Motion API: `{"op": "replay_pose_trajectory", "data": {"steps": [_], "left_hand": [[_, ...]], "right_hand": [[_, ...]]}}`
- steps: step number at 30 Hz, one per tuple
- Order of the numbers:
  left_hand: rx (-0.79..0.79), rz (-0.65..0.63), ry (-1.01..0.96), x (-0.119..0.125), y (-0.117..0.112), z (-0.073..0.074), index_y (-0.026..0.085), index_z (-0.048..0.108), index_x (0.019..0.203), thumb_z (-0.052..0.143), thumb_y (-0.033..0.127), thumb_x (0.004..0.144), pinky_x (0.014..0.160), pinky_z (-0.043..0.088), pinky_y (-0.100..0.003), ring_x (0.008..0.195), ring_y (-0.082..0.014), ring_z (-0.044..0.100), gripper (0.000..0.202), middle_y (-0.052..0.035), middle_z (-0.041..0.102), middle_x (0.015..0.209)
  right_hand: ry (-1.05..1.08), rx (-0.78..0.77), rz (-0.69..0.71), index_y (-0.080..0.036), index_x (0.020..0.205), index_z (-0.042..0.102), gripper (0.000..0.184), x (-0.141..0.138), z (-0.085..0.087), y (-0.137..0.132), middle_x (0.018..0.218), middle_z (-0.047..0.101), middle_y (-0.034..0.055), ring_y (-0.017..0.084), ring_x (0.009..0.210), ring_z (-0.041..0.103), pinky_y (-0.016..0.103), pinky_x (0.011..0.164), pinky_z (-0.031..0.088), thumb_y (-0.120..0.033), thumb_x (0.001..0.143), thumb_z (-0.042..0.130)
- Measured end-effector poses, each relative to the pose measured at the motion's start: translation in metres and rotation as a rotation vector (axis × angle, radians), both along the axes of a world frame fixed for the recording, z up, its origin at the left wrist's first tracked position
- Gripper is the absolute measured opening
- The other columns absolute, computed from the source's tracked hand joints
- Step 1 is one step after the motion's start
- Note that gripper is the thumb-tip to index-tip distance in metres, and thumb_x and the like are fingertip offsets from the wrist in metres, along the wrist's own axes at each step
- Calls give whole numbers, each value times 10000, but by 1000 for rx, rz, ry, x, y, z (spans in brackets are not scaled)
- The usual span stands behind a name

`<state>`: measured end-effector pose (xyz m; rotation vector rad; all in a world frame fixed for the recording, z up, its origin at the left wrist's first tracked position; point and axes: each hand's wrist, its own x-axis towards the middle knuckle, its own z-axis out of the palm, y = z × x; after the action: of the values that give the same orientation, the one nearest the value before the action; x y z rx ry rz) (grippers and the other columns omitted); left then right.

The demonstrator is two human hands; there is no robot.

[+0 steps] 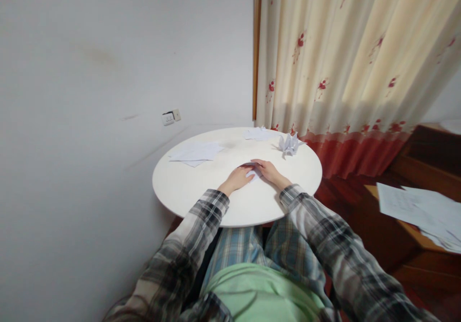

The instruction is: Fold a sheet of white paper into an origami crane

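Note:
A small piece of white paper (pixel 255 174), apparently folded, lies at the middle of the round white table (pixel 201 187). My left hand (pixel 239 177) has its fingers over the paper's left and far side, with the thumb by its near edge. From the right, my right hand (pixel 270 171) holds the same piece, its fingertips at the far edge close to my left fingers. Both hands rest low at the tabletop and cover much of the paper, so its full shape is hidden.
Flat white sheets (pixel 196 153) lie at the table's back left, and more paper (pixel 260 133) at the far edge. A cluster of folded paper shapes (pixel 288 145) stands back right. Printed sheets (pixel 419 211) lie on wooden furniture at right. A wall (pixel 90 134) borders the left.

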<state>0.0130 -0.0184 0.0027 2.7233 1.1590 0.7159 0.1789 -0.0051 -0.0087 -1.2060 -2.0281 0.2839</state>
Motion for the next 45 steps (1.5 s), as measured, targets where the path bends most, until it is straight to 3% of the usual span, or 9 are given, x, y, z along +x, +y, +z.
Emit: {"op": "replay_pose_trajectory", "data": {"steps": [9,18,23,32,45], "left_hand": [[70,92,62,1,2,0,125,551,1119,467,282,806,985,319,-381,1117,-253,486,360,-134,556,1187],[182,113,171,0,2,-3,140,569,1092,424,292,832,985,310,-363,1119,-236,474,334,-116,557,1181],[214,147,174,0,4,-4,129,590,1048,435,305,826,979,311,-378,1106,-248,477,323,-129,570,1150],[213,257,205,-2,4,-4,162,587,1050,431,333,833,946,345,-345,1050,-215,521,318,-88,618,1083],[244,224,246,-4,2,-3,255,533,1169,401,311,850,955,328,-370,1095,-221,486,350,-53,569,1180]], "right_hand": [[5,18,9,-222,1107,590,332,-1,3,0,1090,632,18,154,998,573,279,902,405,-192,866,363],[-12,14,-20,-194,1081,608,327,-1,2,1,1116,620,43,158,1036,558,266,927,385,-148,841,390],[24,31,-122,-161,1059,600,299,-1,3,0,1102,620,69,162,992,562,273,901,395,-135,807,440],[39,48,-292,-153,1043,568,320,1,6,-4,865,648,53,155,758,569,260,720,426,-127,744,457],[38,20,-274,-180,1008,563,303,1,7,-7,721,616,17,137,663,533,233,633,377,-141,723,469]]}}
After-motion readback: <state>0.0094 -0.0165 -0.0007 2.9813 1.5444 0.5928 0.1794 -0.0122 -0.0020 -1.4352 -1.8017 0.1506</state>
